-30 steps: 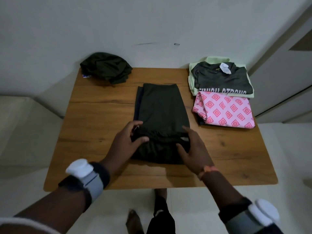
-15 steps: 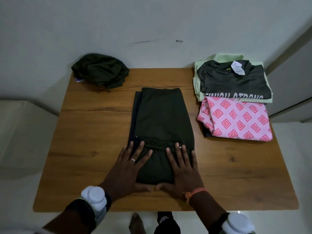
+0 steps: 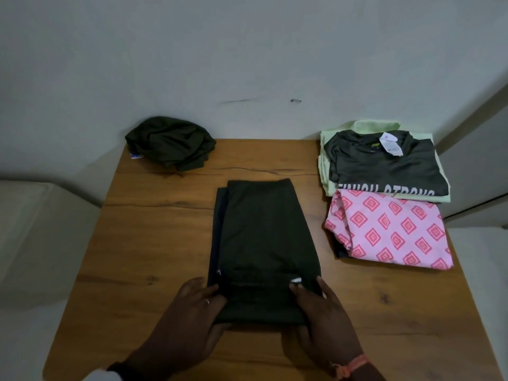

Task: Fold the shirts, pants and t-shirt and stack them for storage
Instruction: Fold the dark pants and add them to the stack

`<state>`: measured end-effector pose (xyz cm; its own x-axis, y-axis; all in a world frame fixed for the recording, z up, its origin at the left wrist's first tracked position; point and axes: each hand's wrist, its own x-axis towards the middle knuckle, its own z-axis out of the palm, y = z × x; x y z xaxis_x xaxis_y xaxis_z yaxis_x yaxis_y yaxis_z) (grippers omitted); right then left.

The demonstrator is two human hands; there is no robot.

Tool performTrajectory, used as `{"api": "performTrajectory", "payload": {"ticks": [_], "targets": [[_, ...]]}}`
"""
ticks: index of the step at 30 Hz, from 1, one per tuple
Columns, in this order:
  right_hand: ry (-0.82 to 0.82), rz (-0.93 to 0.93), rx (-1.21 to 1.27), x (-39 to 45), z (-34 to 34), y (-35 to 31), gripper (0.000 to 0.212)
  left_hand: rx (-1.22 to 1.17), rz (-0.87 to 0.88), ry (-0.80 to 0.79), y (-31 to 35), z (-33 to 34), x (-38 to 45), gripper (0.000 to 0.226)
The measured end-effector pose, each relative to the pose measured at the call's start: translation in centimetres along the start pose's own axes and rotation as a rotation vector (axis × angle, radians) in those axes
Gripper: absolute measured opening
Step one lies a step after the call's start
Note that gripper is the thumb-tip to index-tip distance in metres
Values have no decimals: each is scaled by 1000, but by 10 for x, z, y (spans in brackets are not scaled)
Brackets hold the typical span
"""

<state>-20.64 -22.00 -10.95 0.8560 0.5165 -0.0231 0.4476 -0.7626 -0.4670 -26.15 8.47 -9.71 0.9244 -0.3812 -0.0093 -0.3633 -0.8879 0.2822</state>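
Note:
Dark folded pants point(image 3: 261, 237) lie lengthwise in the middle of the wooden table point(image 3: 154, 243), with their near end doubled over. My left hand point(image 3: 192, 320) holds the near left corner, fingers on top and thumb at the near edge. My right hand point(image 3: 324, 325) holds the near right corner the same way. A crumpled dark green garment point(image 3: 170, 144) sits at the far left corner. On the right lie a folded pink patterned garment point(image 3: 390, 229) and, behind it, a dark t-shirt point(image 3: 384, 166) with white lettering on top of a light green garment point(image 3: 325, 160).
The table stands against a pale wall. A light surface lies lower on the left, and a door or cabinet panel is at the far right. Bare wood shows to the left of the pants and along the near edge.
Both hands were pressing flat on the near fold half a second ago. They have slid apart to its two corners, with thumbs now at the near edge.

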Motion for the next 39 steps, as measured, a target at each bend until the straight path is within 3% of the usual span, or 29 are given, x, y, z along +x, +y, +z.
{"api": "performTrajectory", "payload": {"ticks": [3,6,8,10,13,16,18,20,22,25,30,32,34,36,39], "targets": [[-74,48,107,-3,-29,-12,45,-152,-31,-169,0,-25,-3,40],[-215,217,257,10,-60,-16,16,-377,-259,-328,-4,-47,6,58],[-203,260,359,35,-73,-10,19,-617,-397,-257,-8,-60,27,58],[-142,303,435,70,-82,-6,24,-706,-490,-92,-16,-70,57,54],[-116,415,481,132,-79,9,25,-661,-650,18,-47,-67,109,61],[-136,489,300,177,-67,20,54,-359,-773,-12,-71,-46,141,88],[51,413,153,179,-59,12,45,-137,-720,84,-61,-33,141,79],[194,257,90,173,-41,3,34,-87,-564,125,-45,-20,138,64],[88,142,30,160,-17,-5,47,-79,-452,60,-26,0,133,61],[-139,149,-92,149,18,-1,68,-60,-430,-50,-25,29,126,66],[-173,231,-109,159,19,1,74,-62,-547,-15,-33,42,126,72],[-143,354,-46,154,8,-3,83,-145,-793,-11,-23,34,134,90],[-90,593,46,146,-3,-10,101,-301,-1049,-93,-14,19,141,111],[-68,825,209,145,-9,-18,113,-484,-1166,-73,-12,5,145,113],[-25,1056,593,147,-20,-24,96,-1022,-1349,54,-11,-13,150,100]]}}
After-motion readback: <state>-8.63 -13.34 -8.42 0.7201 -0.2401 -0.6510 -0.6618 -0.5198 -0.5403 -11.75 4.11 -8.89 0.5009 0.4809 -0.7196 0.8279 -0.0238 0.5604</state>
